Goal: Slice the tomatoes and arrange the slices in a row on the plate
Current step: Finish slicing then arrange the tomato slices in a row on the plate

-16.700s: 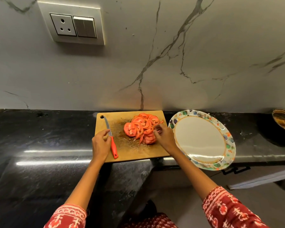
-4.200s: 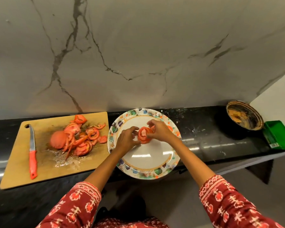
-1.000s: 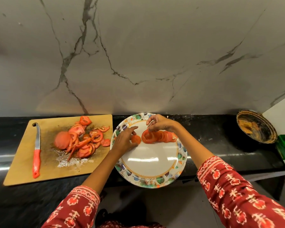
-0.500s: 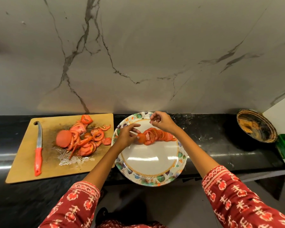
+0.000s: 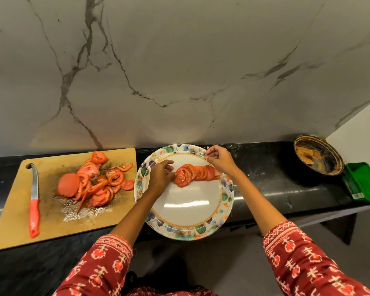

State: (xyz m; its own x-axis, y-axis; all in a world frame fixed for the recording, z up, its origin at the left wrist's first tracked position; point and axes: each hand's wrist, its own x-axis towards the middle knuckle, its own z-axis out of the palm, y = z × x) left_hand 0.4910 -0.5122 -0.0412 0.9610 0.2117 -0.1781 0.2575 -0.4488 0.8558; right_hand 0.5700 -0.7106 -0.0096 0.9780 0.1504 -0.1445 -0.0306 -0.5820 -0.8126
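Between the 2 hands: 1 plate (image 5: pixel 185 229), 1 row of overlapping tomato slices (image 5: pixel 195 174). Left of the left hand: 1 cutting board (image 5: pixel 9 221), 1 knife (image 5: pixel 34 201).

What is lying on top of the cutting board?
On the cutting board lie a red-handled knife and a loose heap of tomato slices in wet juice. Slices underneath the heap are covered.

A home kitchen: black stone counter (image 5: pixel 265 189), marble backsplash (image 5: pixel 179 71), wooden chopping board (image 5: pixel 15 210), knife (image 5: pixel 34 201).
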